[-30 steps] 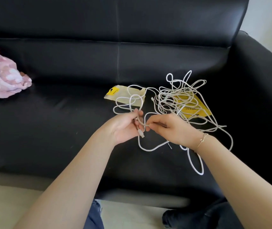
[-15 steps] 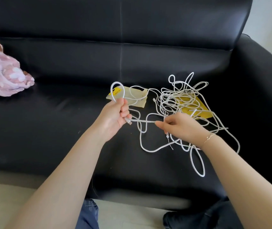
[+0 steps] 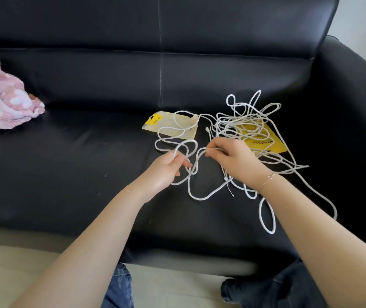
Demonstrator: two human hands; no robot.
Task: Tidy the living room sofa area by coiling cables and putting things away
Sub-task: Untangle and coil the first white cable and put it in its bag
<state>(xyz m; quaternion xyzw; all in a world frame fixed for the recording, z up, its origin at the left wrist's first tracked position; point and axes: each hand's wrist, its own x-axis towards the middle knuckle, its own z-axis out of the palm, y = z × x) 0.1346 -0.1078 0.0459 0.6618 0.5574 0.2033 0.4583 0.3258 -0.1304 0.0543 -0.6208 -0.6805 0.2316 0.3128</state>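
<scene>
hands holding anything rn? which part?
Both hold the white cable: left hand grips a small loop near one end, right hand pinches the strand just beyond it.

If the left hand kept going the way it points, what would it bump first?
Probably the pale packet just beyond the left hand, after brushing the white cable loops lying between; depth is hard to judge.

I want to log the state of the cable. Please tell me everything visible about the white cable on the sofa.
The white cable is thin, round and flexible, lying mostly in a loose tangle on the black sofa seat, partly over two yellow packets. The left hand holds a small loop; the right hand pinches a strand beside it. One long loop trails toward the seat's front edge.
</scene>
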